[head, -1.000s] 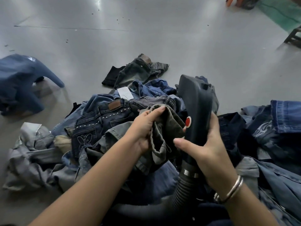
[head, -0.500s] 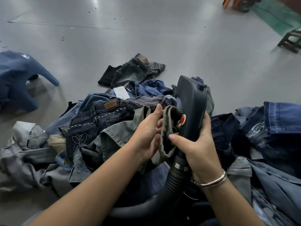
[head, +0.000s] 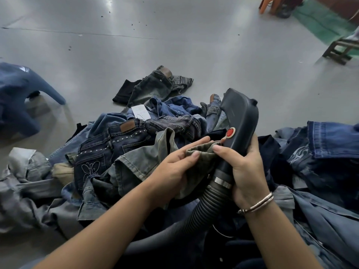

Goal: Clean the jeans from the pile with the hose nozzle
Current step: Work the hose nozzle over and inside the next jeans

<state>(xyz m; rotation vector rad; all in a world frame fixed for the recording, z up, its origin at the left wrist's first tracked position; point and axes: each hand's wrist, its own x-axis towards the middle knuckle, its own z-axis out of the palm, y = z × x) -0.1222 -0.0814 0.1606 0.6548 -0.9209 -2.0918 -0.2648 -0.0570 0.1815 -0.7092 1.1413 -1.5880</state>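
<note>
Grey concrete floor [head: 174, 55] throughout, lightly littered with specks. Large pile of jeans [head: 120, 152] spread across the near half, left to right, with one dark pair [head: 155, 86] lying apart on the far side. Ribbed hose [head: 202, 212] running up from the near edge into the dark hose nozzle [head: 239, 121], held upright right of centre, red button [head: 230, 132] facing left. Olive-grey garment [head: 202, 158] lifted off the pile and bunched against the nozzle's lower body. Judged step: feeding a hem or leg opening onto the nozzle. Advisable to spread the cloth opening wide, seat it squarely round the nozzle, keep the fold taut, and keep the thumb clear of the button until seated. Left hand [head: 174, 167] closed in a pinch on the olive cloth, fingers over, thumb under. Right hand [head: 244, 171] wrapped firmly round the nozzle grip just above the metal collar [head: 222, 180], thumb tip touching the cloth edge. Bracelet [head: 256, 204] on right wrist.
</note>
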